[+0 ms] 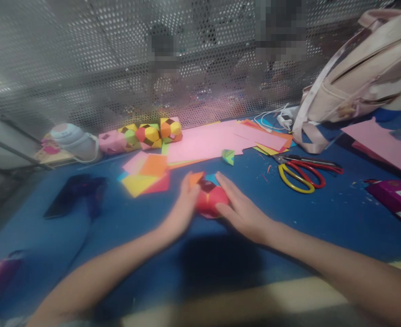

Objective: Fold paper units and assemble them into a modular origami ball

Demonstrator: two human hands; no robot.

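Between my two hands is a folded paper ball, mostly red with an orange and a blue piece near its top and a dark opening. My left hand presses its left side, fingers partly hidden behind it. On the other side, my right hand curves round the ball, thumb at the front and fingers over the top. Just beyond lies a small green folded paper piece. A loose pile of coloured paper squares rests to the left of the ball.
Finished-looking paper balls line the back beside a white bottle. Pink sheets lie behind my hands. Yellow-and-red scissors are on the right, near a beige backpack and a purple pouch. A dark phone lies left.
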